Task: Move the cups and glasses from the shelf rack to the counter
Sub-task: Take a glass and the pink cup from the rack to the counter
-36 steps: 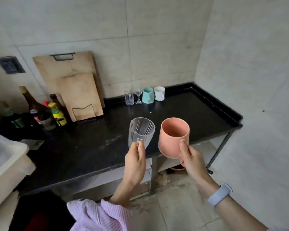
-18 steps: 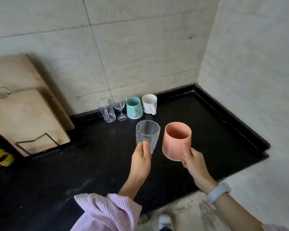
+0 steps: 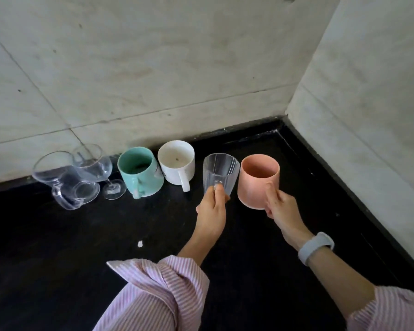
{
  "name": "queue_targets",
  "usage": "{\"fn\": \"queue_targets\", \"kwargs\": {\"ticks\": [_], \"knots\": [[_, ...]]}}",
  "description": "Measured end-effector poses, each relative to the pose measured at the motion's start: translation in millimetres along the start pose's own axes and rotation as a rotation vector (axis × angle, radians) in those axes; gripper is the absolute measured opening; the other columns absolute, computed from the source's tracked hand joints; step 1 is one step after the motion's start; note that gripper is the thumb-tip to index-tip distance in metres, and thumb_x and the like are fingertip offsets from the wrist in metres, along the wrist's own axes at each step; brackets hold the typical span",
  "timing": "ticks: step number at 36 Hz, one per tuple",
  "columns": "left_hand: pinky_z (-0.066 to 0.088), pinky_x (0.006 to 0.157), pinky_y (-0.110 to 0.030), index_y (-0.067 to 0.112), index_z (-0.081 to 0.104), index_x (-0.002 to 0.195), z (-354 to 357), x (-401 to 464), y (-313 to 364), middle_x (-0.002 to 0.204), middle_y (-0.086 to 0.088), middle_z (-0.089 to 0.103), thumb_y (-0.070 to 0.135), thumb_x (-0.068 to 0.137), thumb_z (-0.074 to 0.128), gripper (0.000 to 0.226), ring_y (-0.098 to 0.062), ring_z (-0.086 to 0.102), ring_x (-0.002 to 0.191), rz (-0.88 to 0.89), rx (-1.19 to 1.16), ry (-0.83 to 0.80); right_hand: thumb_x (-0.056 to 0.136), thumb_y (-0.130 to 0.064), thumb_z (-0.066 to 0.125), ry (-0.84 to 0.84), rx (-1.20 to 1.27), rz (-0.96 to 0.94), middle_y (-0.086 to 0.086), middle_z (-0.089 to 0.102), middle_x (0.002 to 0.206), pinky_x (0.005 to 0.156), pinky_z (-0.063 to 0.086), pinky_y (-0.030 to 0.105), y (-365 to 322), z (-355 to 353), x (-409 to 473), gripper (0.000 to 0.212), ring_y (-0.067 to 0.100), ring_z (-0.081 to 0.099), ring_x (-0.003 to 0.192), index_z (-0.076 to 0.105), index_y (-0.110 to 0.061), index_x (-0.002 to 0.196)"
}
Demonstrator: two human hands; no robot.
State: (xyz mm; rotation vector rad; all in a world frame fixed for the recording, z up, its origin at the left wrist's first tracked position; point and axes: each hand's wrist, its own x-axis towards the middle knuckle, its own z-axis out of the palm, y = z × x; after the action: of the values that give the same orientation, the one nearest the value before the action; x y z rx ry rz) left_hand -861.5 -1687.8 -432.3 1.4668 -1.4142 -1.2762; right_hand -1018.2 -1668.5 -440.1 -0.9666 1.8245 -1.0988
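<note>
My left hand [image 3: 212, 212] pinches the ribbed glass [image 3: 220, 173]; my right [image 3: 280, 209] grips the pink cup [image 3: 258, 180], both empty, beside the white mug [image 3: 177, 161] over the counter [image 3: 58, 247]. I can't tell whether either touches down. Teal mug [image 3: 140, 172], wineglass [image 3: 93, 167] and clear mug [image 3: 62, 177] line the wall.

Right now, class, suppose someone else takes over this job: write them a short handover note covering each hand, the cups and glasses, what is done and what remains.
Left hand: shut on the ribbed clear glass, near its base.
Right hand: shut on the pink cup.
Done: four pieces stand along the back wall on the black counter: glass mug, wine glass, teal mug, white mug.
Left: set both held pieces down right of the white mug. The shelf rack is out of view, so check it.
</note>
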Motion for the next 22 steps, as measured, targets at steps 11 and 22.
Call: {"fn": "queue_targets", "kwargs": {"ticks": [11, 22], "knots": [[0.041, 0.068, -0.008, 0.014, 0.056, 0.091, 19.0, 72.3, -20.7, 0.089, -0.004, 0.059, 0.036, 0.098, 0.029, 0.036, -0.004, 0.055, 0.08, 0.028, -0.064, 0.052, 0.094, -0.043, 0.041, -0.072, 0.061, -0.028, -0.002, 0.042, 0.055, 0.055, 0.035, 0.026, 2.9, 23.2, 70.6, 0.04, 0.009, 0.04, 0.052, 0.048, -0.019, 0.062], [0.035, 0.068, -0.02, 0.005, 0.054, 0.097, 21.0, 100.3, -16.0, 0.097, -0.011, 0.058, 0.028, 0.098, 0.03, 0.033, -0.009, 0.047, 0.086, 0.049, 0.042, 0.067, 0.098, -0.038, 0.031, -0.135, -0.049, 0.037, 0.004, 0.054, 0.07, 0.079, 0.046, 0.038, -9.5, 45.5, 114.9, 0.044, 0.023, 0.055, 0.078, 0.049, -0.014, 0.065]]}}
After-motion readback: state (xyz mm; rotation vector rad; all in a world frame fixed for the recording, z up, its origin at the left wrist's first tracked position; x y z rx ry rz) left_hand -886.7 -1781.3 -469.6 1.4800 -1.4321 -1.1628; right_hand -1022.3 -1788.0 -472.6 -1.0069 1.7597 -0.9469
